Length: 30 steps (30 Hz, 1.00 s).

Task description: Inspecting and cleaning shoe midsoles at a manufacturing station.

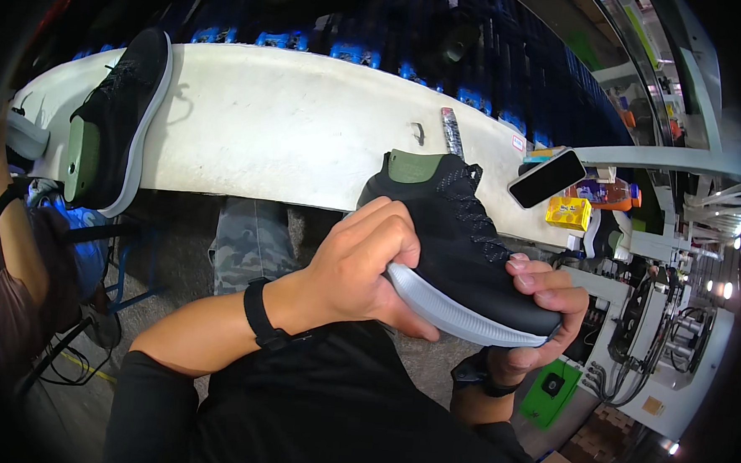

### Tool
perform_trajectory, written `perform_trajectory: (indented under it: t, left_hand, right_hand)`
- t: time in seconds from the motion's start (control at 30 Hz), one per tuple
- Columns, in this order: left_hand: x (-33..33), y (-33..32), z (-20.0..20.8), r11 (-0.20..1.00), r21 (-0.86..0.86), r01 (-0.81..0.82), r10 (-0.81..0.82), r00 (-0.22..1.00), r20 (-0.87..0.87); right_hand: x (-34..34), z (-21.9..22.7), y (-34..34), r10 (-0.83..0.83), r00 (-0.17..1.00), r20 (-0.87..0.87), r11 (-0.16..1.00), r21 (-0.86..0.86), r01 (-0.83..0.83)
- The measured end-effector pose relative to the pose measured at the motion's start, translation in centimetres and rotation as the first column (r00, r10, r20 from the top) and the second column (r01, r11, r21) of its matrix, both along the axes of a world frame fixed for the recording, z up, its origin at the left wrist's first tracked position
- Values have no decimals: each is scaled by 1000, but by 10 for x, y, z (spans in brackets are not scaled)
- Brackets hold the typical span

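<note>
A black sneaker [458,236] with a pale grey ribbed sole is held up in front of me, its toe pointing to the lower right. A green shoe last [413,167] shows in its collar. My left hand [362,260] is closed on the near side of the shoe, with curled fingers against the upper and the thumb under the sole [458,310]. Around the toe, my right hand [551,304] grips with its fingers over the top. Another black sneaker [130,106] with a green last lies on the white bench [267,125] at the left.
Behind the held shoe, a wrapped tool handle [452,131] lies on the bench. To the right are a phone [547,179], a yellow box [568,212] and an orange drink bottle [615,194]. Machinery [667,331] stands at the right. Another person's arm [22,247] is at far left.
</note>
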<state>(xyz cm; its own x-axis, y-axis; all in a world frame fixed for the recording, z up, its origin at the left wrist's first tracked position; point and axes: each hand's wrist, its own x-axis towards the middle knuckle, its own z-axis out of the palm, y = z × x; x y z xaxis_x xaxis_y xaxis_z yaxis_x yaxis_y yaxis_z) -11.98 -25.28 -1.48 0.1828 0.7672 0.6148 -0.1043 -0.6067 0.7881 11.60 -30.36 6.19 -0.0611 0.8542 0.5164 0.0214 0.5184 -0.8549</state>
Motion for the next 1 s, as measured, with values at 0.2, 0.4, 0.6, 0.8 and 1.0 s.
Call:
perform_trajectory:
  t: [0.2, 0.4, 0.6, 0.8, 1.0]
  left_hand:
    - [-4, 12, 2, 995, -104, 0, -13, 993, -117]
    - [-63, 34, -58, 959, 209, -189, 281, 678, -679]
    - [-147, 56, 40, 836, 547, 50, 266, 834, -483]
    - [-118, 79, 145, 911, 406, 73, 276, 623, -731]
    - [-101, 106, 148, 899, 436, 24, 347, 568, -746]
  right_hand:
    - [-4, -5, 0, -62, 998, 4, 997, 41, 62]
    - [5, -13, 12, -131, 991, -17, 989, 63, 132]
    - [3, -76, 55, -23, 415, -910, 880, -216, -424]
    - [-75, -56, 116, 288, 926, -244, 953, -20, -301]
    - [-92, 10, 173, 268, 963, 22, 959, -97, -265]
